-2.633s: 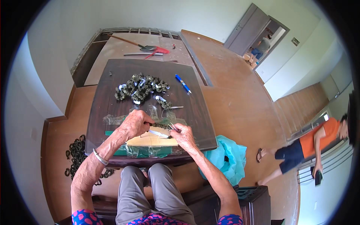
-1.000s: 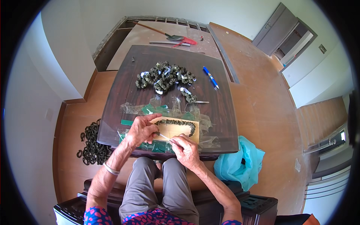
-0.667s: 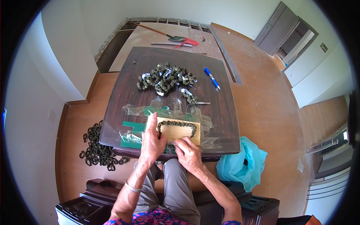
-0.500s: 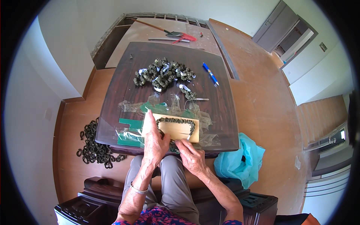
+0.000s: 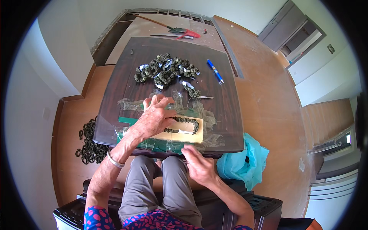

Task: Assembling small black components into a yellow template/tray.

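A dark braided cord (image 5: 186,121) is laid on a tan card (image 5: 183,133) at the near edge of the dark surface (image 5: 226,111), pressed by the left hand (image 5: 153,117), grip released, while the right hand (image 5: 199,166), half-curled and grasping nothing, is held just below that edge.

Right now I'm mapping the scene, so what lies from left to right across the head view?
Dark chain pile on the floor → left hand on the tan card → blue pen on the dark table → crumpled turquoise plastic bag on the floor.
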`<state>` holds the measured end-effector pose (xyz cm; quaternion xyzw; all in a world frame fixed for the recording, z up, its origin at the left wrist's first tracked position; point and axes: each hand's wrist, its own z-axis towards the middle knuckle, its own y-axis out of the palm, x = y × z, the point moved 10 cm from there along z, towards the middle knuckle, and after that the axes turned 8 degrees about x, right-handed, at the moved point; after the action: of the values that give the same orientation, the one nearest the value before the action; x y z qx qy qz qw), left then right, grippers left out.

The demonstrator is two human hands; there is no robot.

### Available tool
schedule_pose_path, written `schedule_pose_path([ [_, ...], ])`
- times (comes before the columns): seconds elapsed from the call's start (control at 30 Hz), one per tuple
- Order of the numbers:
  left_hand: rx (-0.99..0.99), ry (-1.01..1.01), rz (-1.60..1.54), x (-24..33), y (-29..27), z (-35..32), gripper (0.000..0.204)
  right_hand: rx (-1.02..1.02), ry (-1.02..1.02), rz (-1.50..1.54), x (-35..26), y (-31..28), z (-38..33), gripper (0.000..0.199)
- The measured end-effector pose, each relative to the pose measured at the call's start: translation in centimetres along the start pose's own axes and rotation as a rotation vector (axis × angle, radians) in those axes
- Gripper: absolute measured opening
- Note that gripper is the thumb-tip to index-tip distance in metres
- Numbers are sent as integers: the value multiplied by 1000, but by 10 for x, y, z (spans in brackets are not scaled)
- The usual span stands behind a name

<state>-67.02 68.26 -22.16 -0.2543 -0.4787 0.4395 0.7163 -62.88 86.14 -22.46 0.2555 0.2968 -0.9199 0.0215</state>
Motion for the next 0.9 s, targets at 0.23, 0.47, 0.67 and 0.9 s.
schedule_pose_path([
  [0.23, 36, -8, 13, -13, 6, -19, 9, 100, 575, 1573, -75, -82, 62, 39],
  [0.47, 375, 149, 200, 60, -29, -38, 23, 306, 179, 2079, -116, -112, 64, 31],
  [0.67, 402, 18, 226, 48, -16, -45, 20, 312, 428, 1484, -91, -135, 65, 10],
  [0.9, 267, -89, 83, 32, -3, -50, 13, -97, 80, 81, 6, -25, 58, 27],
])
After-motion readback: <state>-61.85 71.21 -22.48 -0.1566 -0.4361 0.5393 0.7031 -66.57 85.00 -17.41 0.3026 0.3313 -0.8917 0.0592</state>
